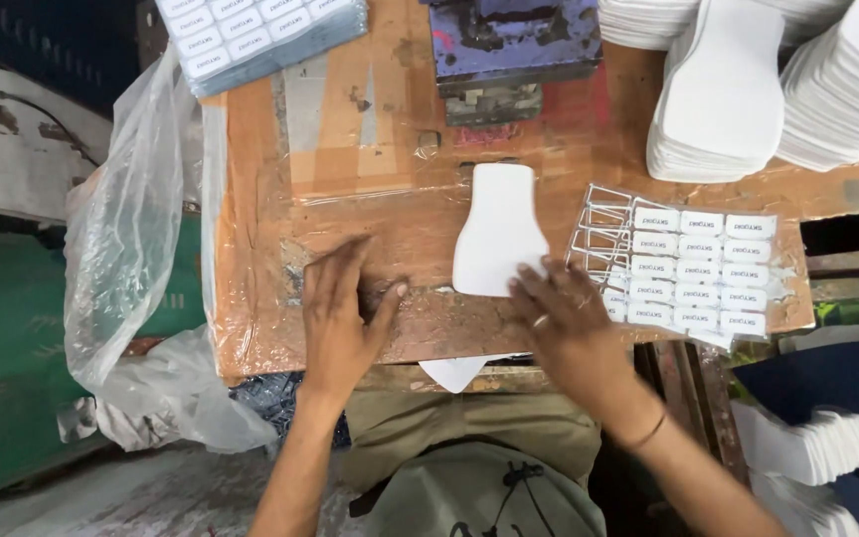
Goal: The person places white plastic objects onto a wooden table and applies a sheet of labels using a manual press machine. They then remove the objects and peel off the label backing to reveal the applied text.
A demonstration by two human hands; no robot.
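One white foam insole piece lies flat mid-bench under the right hand's spread fingertips; it looks light, thin, bendy — best pinched at its wide lower edge; the left hand rests flat, splayed, empty.

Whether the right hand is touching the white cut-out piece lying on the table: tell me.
Touching. In the head view the right hand's fingertips rest on the lower right edge of the white cut-out piece, with no gap visible between them.
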